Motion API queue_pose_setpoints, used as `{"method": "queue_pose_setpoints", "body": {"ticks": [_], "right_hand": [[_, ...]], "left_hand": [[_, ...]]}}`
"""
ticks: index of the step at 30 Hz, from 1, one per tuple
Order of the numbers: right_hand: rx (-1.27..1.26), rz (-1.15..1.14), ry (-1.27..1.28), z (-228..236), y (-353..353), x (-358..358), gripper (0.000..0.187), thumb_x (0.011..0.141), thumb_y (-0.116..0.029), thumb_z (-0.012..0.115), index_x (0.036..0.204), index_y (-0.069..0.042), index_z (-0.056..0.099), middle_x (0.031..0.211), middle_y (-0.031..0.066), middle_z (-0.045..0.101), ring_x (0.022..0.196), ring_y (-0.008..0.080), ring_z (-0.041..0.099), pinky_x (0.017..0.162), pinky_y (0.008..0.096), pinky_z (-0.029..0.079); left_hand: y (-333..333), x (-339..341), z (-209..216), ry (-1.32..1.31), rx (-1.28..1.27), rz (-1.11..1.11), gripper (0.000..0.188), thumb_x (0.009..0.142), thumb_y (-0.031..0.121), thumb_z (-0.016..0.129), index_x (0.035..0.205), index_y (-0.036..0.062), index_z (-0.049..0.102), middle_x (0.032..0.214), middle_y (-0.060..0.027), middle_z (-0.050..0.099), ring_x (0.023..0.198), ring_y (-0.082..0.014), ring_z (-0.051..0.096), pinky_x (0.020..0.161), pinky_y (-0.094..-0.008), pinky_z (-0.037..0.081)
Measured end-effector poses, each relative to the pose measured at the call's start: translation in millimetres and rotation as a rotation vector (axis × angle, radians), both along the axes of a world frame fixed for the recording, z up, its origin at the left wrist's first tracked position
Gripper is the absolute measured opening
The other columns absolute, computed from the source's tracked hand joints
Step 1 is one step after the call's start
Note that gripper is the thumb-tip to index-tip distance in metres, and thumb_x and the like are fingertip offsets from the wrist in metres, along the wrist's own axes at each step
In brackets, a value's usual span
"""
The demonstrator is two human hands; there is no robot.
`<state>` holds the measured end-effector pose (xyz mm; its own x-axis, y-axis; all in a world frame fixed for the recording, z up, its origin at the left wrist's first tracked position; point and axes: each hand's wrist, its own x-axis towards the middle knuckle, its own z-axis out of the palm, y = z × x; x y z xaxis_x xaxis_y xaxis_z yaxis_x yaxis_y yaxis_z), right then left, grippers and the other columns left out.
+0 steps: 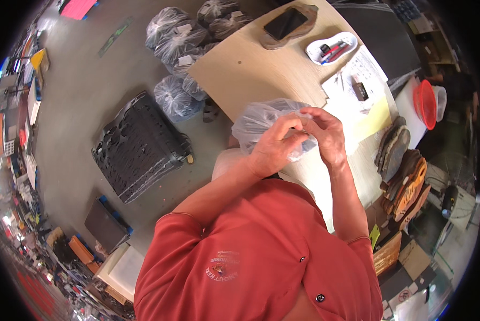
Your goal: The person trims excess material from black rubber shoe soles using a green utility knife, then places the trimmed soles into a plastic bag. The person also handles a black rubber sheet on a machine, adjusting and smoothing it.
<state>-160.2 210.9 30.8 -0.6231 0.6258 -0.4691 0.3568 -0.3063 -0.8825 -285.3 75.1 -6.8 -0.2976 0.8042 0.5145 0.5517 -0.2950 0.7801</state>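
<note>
A clear plastic bag (253, 120) rests at the near edge of the wooden table, in front of my body. My left hand (274, 148) pinches the bag's gathered upper part from the left, its fingers bent inward. From the right, my right hand (329, 136) closes its thumb and fingers on the same bunched plastic. The two hands meet, fingertips together, over the bag. What lies inside the bag cannot be made out, and the exact spot of the grip is partly hidden by my fingers.
On the table (234, 69) are a phone (285, 24), a white tray of pens (317, 53) and papers (347, 80). Filled plastic bags (175, 40) sit on the floor beyond it. A black crate (138, 150) stands left; stacked flat pieces (406, 182) and a red bowl (425, 104) lie right.
</note>
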Motion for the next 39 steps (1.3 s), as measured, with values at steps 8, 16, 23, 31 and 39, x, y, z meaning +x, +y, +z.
{"method": "queue_pose_setpoints", "body": {"ticks": [8,16,23,31,39], "right_hand": [[0.632,0.005,-0.020,-1.7,-18.5,-9.2,0.021,0.095,-0.002,0.068,0.116,-0.001,0.070,0.087,0.0022,0.061,0.074,0.0119,0.050,0.069,0.0282,0.046],[1.084,0.227,-0.139,-65.1,40.4,-12.8,0.015,0.092,0.003,0.062,0.103,-0.004,0.070,0.086,0.0137,0.062,0.073,0.0312,0.062,0.068,0.0407,0.052],[1.092,0.255,-0.155,-102.9,56.3,-13.5,0.014,0.093,0.002,0.064,0.103,-0.004,0.073,0.092,0.0125,0.068,0.079,0.0301,0.066,0.072,0.0407,0.053],[0.867,0.203,0.116,-18.0,11.5,1.5,0.022,0.088,0.012,0.071,0.105,-0.003,0.075,0.086,0.0063,0.067,0.077,0.0167,0.061,0.073,0.0287,0.050],[0.551,0.186,0.198,2.5,-16.9,5.8,0.052,0.083,0.008,0.075,0.133,-0.005,0.067,0.104,0.0097,0.071,0.089,0.0230,0.067,0.079,0.0345,0.055]], "left_hand": [[-10.7,-2.1,2.9,0.166,-0.084,0.148,0.020,0.082,0.017,0.078,0.101,0.0137,0.075,0.103,-0.0057,0.052,0.103,-0.0309,0.054,0.089,-0.0456,0.044],[-30.9,-0.2,-29.7,0.233,-0.211,0.086,0.010,0.085,0.024,0.074,0.088,0.0145,0.073,0.090,-0.0028,0.053,0.095,-0.0246,0.052,0.085,-0.0403,0.040],[-69.9,-5.3,-56.6,0.068,-0.265,0.094,0.012,0.079,0.009,0.073,0.090,0.0156,0.074,0.091,-0.0030,0.056,0.098,-0.0264,0.055,0.087,-0.0415,0.041],[-31.2,-15.3,-22.8,-0.207,-0.171,0.187,0.021,0.090,0.005,0.073,0.111,0.0032,0.076,0.103,-0.0147,0.065,0.094,-0.0350,0.063,0.080,-0.0424,0.051],[5.1,-13.5,-17.2,-0.157,-0.165,-0.046,0.029,0.092,0.000,0.064,0.121,0.0019,0.063,0.100,-0.0151,0.065,0.100,-0.0405,0.059,0.088,-0.0477,0.048]]}}
